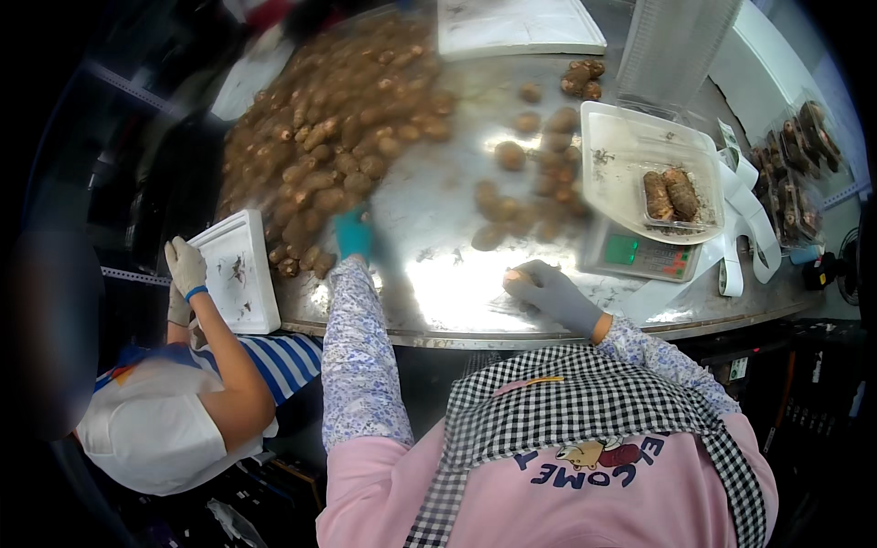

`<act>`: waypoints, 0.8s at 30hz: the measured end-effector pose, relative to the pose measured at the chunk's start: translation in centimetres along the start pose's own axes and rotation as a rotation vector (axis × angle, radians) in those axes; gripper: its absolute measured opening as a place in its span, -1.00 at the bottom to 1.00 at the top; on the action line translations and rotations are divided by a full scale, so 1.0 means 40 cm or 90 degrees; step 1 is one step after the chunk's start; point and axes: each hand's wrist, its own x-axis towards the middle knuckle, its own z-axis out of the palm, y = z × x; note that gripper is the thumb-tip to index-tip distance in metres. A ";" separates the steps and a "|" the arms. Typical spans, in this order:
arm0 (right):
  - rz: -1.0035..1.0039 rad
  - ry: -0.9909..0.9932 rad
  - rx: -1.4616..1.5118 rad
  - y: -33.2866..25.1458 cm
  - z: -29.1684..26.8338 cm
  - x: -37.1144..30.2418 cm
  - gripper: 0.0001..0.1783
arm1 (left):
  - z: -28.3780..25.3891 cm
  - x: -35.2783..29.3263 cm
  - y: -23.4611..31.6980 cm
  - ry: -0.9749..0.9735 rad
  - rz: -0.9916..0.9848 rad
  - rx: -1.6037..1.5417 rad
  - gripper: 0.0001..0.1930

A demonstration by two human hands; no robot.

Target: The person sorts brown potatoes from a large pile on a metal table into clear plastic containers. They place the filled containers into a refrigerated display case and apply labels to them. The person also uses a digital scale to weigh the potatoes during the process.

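Note:
A big heap of brown, rough-skinned taro corms (333,164) covers the left side of the metal table. My left hand (353,235), in a teal glove, is at the near right edge of that heap; its fingers are smeared by motion. Over the table's front part, my right hand (555,297) in a grey glove is closed round a small taro corm (517,277), whose pale cut end shows. Beyond it lies a looser, blurred group of taro corms (548,173). To the right a digital scale (639,253) bears a white tray (607,187) with a clear punnet (676,217) holding two long corms.
Left of me a co-worker in white gloves (187,267) holds a white foam tray (239,288) at the table's edge. A white label strip (744,205) curls beside the scale. Packed punnets (790,205) stand far right, and stacked clear trays (671,50) behind the scale.

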 end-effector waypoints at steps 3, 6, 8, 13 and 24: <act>-0.035 0.053 0.029 0.003 -0.012 -0.002 -0.45 | 0.027 -0.013 0.084 0.068 0.032 -0.054 -0.63; -0.082 0.108 0.027 0.003 -0.037 -0.014 -0.50 | 0.033 -0.187 0.262 0.024 0.125 -0.178 -0.63; -0.148 0.147 0.025 0.018 -0.047 -0.012 -0.50 | 0.042 -0.333 0.370 -0.144 0.154 -0.335 -0.62; -0.176 0.186 0.072 -0.037 -0.037 -0.038 -0.51 | 0.022 -0.531 0.560 -0.530 -0.090 -1.047 -0.31; -0.379 0.157 -0.161 -0.045 -0.063 -0.046 -0.80 | 0.038 -0.577 0.541 -0.428 -0.009 -0.786 -0.57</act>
